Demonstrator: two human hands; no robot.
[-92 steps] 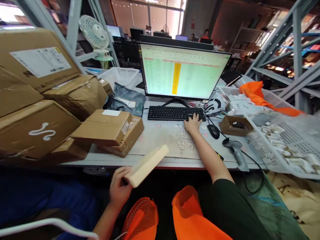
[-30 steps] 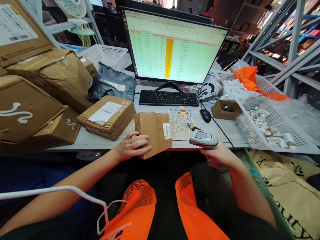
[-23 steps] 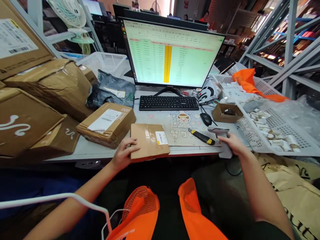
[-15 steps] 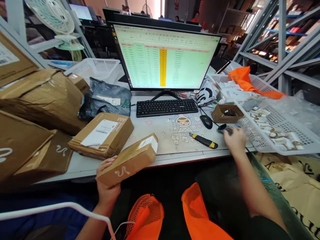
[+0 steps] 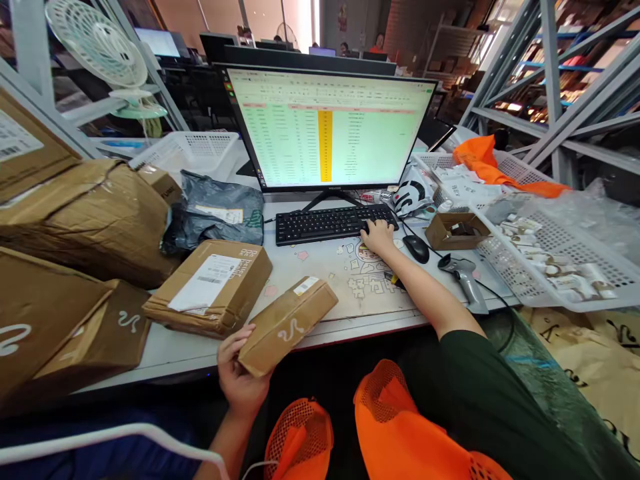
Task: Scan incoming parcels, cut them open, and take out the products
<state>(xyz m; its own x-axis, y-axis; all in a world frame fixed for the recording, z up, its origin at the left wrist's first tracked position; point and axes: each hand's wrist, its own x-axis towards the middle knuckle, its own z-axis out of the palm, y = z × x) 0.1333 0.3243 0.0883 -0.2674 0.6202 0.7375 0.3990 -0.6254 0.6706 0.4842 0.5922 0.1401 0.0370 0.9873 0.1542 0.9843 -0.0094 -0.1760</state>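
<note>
My left hand (image 5: pixel 243 373) grips one end of a slim brown cardboard box (image 5: pixel 287 330), which is tilted above the desk's front edge. A small white label and a white squiggle show on the box. My right hand (image 5: pixel 379 237) rests its fingers on the right part of the black keyboard (image 5: pixel 325 224), holding nothing. To the right of that hand is a black mouse (image 5: pixel 416 249). A grey barcode scanner (image 5: pixel 466 283) lies beyond my forearm, its cable curling off the desk. The forearm hides most of a utility knife (image 5: pixel 395 280). A monitor (image 5: pixel 330 127) shows a spreadsheet.
On the left sit a labelled carton (image 5: pixel 210 287), a grey plastic mailer (image 5: pixel 215 210) and several stacked boxes (image 5: pixel 90 220). At right are a small open box (image 5: pixel 457 231) and a white basket (image 5: pixel 545 280) of small rolls. An orange vest (image 5: pixel 415 433) hangs over my front.
My right hand has let go of the barcode scanner, which now lies on the desk, and moved left to the keyboard. The left hand has shifted right and turned the box, hiding its orange mark.
</note>
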